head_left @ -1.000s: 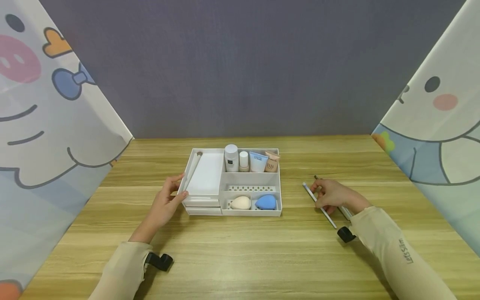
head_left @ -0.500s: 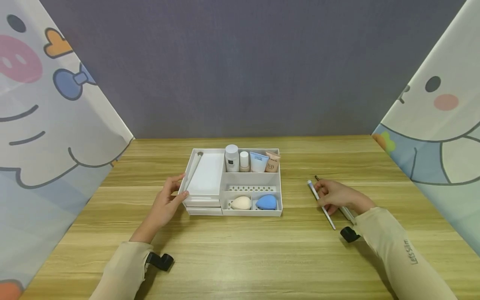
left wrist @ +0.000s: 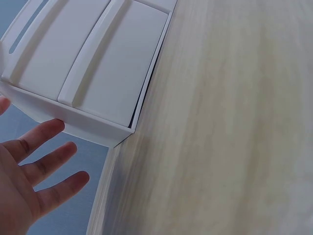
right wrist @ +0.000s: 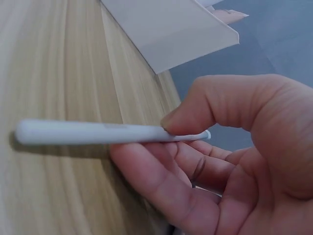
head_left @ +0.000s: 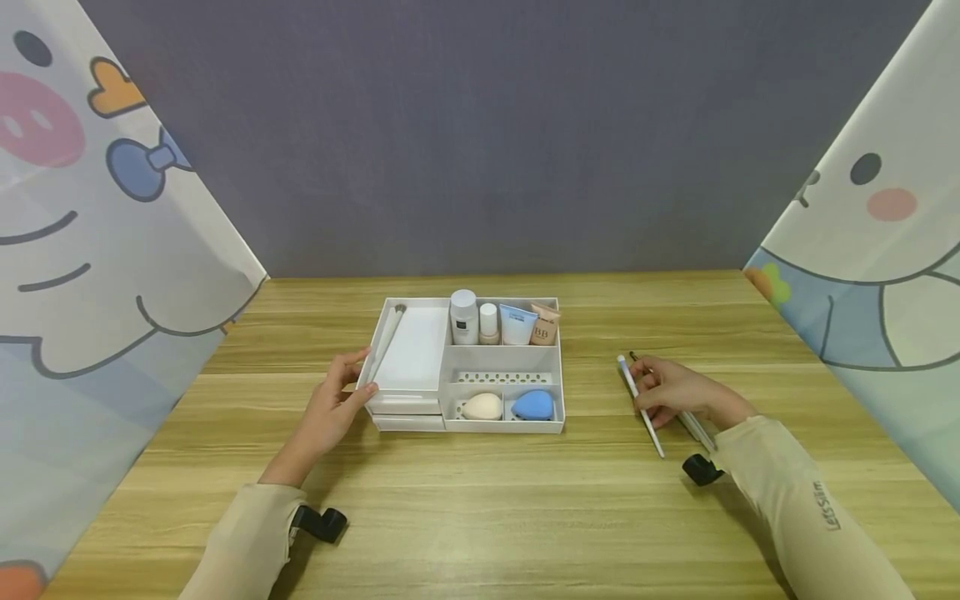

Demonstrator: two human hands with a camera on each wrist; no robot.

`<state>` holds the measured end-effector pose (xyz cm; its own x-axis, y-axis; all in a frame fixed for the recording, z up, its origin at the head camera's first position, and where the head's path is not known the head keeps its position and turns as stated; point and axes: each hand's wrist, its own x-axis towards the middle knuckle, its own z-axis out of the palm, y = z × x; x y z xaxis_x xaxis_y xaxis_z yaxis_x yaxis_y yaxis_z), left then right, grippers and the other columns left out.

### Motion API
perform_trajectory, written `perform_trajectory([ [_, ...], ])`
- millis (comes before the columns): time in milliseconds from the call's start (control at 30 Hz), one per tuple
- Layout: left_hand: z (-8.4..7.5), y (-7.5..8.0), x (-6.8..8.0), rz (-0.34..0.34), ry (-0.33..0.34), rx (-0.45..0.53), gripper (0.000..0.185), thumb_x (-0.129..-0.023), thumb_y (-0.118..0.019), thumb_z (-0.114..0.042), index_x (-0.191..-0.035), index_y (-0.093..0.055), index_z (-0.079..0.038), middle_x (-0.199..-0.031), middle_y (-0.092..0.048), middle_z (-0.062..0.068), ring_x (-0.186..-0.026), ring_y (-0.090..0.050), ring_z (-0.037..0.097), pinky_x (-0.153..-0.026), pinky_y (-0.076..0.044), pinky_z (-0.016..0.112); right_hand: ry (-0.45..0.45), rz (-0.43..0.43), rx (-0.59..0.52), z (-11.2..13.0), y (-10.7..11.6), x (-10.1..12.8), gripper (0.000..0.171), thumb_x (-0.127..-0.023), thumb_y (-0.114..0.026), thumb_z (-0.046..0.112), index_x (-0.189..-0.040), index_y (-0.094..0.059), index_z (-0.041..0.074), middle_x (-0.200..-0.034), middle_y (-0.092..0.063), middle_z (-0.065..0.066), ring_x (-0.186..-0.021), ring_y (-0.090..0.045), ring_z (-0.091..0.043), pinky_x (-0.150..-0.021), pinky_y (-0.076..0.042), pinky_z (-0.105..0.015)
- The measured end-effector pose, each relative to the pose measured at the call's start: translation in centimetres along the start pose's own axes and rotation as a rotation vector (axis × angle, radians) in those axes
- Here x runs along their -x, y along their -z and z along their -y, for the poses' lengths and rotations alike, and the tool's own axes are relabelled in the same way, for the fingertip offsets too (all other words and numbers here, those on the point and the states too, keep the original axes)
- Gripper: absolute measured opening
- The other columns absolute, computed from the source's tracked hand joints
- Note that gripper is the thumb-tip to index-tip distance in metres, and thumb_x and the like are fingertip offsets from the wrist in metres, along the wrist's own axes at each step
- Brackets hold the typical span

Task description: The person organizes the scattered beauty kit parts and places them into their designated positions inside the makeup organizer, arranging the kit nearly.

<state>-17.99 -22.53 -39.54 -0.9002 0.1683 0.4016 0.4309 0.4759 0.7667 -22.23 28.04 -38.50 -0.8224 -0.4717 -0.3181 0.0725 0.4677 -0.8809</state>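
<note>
A white organiser box (head_left: 465, 425) stands mid-table, with a long brush (head_left: 385, 342) lying in its left tray. My left hand (head_left: 333, 408) rests with straight fingers against the box's left front corner; the left wrist view shows the fingers (left wrist: 49, 132) touching the box wall (left wrist: 98, 63). To the right of the box, my right hand (head_left: 663, 390) pinches a slim white stick (head_left: 639, 404) between thumb and fingers, low over the table. In the right wrist view the stick (right wrist: 98, 132) lies under the thumb of that hand (right wrist: 234, 147). More thin sticks (head_left: 693, 427) lie under this hand.
The box's back row holds a white bottle (head_left: 462, 317), a small bottle (head_left: 488, 322), a blue tube (head_left: 517, 323) and a beige tube (head_left: 543, 325). In front sit a beige sponge (head_left: 481, 406) and a blue sponge (head_left: 532, 405). Cartoon-printed screens flank the wooden table (head_left: 480, 517).
My right hand has shifted slightly right and turned the white stick, so its far tip lies further right and back. The left hand and box have not moved.
</note>
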Motion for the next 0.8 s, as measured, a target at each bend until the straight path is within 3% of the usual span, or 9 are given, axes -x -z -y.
perform_trajectory([
  [233,0.0,-0.1,0.0,0.007,0.005,-0.001,0.045,-0.096,-0.058,0.001,-0.139,-0.044,-0.002,-0.113,-0.064,0.024,-0.105,-0.059,0.034,-0.079,-0.053,0.025,0.071,-0.023,-0.049,0.5,-0.4,-0.2,0.048,-0.087,-0.057,-0.006,-0.125,-0.028,-0.013,-0.076,-0.055,-0.007,-0.061,-0.058,-0.014,-0.056,-0.057,-0.032],
  [500,0.1,-0.1,0.0,0.001,0.004,-0.007,0.045,-0.095,-0.058,0.001,-0.138,-0.044,-0.001,-0.113,-0.064,0.024,-0.104,-0.059,0.035,-0.078,-0.053,0.026,0.096,-0.071,-0.138,1.1,-1.0,-0.4,0.056,-0.089,-0.055,-0.006,-0.134,-0.023,-0.016,-0.084,-0.059,-0.011,-0.064,-0.060,-0.015,-0.060,-0.057,-0.032],
  [800,0.0,0.0,0.0,0.002,0.009,-0.002,0.045,-0.096,-0.058,0.001,-0.139,-0.044,-0.001,-0.113,-0.064,0.024,-0.105,-0.059,0.034,-0.078,-0.053,0.026,0.201,-0.114,-0.186,1.5,-1.8,-0.9,0.049,-0.093,-0.055,-0.007,-0.131,-0.025,-0.014,-0.084,-0.062,-0.012,-0.069,-0.067,-0.021,-0.065,-0.060,-0.040],
])
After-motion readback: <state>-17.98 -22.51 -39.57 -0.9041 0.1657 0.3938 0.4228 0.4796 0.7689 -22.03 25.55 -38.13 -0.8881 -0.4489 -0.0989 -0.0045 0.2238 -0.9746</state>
